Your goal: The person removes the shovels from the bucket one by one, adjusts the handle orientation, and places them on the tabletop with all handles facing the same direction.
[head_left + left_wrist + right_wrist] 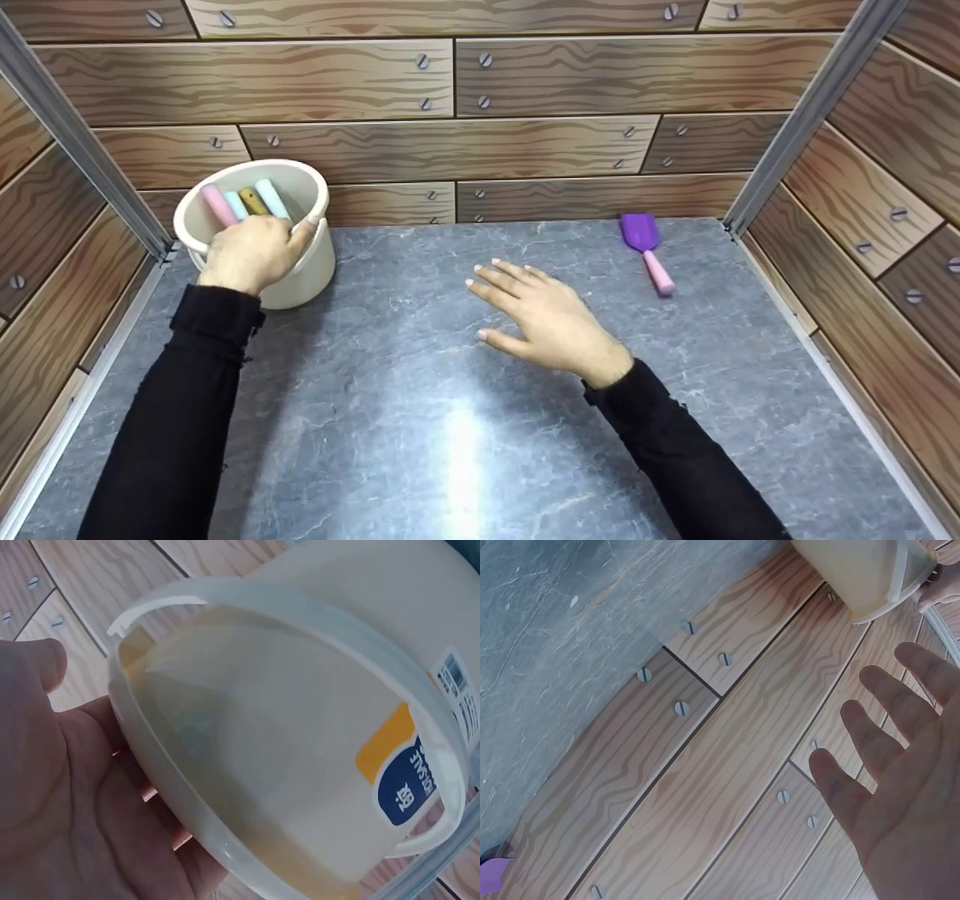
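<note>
Hands apart: the person's left hand point(251, 253) reaches over the near rim of a cream bucket point(304, 274), its fingertips hidden, so its grip cannot be told. Pink point(217, 204), light-blue and mustard pieces lean inside the bucket, which stands at the back left of the worktop point(375, 360). Fingers spread, the right hand point(547, 319) holds nothing; a purple shovel point(640, 232) lies beyond it.

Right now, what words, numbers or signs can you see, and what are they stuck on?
"SALE": sideways on the navy-and-orange label on the round cream plastic bucket; the letters just before it are unclear.
Bigger white characters on that label: too blurred to read for sure.
Black-and-white barcode, also on the bucket: its small print is too tiny to read.
</note>
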Available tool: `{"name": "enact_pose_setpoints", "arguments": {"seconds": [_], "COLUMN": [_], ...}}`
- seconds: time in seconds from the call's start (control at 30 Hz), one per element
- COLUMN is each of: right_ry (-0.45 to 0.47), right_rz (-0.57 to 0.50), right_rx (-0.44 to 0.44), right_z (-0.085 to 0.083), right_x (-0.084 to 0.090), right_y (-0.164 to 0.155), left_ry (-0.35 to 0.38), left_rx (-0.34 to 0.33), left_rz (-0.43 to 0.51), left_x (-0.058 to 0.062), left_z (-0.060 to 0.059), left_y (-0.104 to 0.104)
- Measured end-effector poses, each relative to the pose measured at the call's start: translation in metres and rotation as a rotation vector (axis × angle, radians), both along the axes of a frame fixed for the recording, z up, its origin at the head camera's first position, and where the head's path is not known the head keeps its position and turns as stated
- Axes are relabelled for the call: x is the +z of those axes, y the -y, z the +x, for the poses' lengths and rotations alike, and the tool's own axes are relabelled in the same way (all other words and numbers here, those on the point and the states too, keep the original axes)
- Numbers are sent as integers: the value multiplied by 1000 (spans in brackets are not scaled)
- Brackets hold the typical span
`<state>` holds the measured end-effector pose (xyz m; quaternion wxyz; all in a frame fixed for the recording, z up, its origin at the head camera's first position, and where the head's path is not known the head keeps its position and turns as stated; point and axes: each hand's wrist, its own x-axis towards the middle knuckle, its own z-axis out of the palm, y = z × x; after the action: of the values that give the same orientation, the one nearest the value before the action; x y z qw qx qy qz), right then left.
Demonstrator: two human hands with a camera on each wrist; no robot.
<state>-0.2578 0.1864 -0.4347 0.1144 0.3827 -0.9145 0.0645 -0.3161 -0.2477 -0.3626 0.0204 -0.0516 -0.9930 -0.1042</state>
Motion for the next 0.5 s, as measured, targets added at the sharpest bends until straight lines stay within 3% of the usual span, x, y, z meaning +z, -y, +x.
{"name": "enact_pose_setpoints", "arguments": {"seconds": [0.33, 0.5], "right_ry": [3, 3], "right_rz": [8, 13], "right_rx": [17, 27], "right_z": [0, 1], "right_x": [-4, -5], "right_y": [1, 2], "left_ry": [70, 24], "left_rx": [5, -35], "left_rz": [3, 29], "left_x": [10, 13], "left_z": [-9, -13], "left_y": [7, 14]}}
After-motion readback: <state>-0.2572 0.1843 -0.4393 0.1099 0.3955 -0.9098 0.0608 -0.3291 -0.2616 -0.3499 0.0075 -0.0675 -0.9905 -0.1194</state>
